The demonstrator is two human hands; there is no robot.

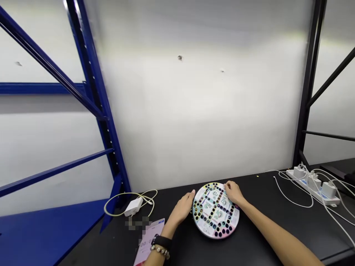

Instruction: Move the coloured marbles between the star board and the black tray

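Touching the board [215,218], left grip [181,210] lies released at its rim. Right grip [233,192] rests atop it; clench unclear.

"00:0" on phone screen [149,236]

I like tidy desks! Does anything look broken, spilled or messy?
Nothing spilled or broken. The round colourful game board lies flat on the black table, left hand at its rim, right hand on top. The white cables by the white power strip sprawl loosely, and the white wall has a dark mark.
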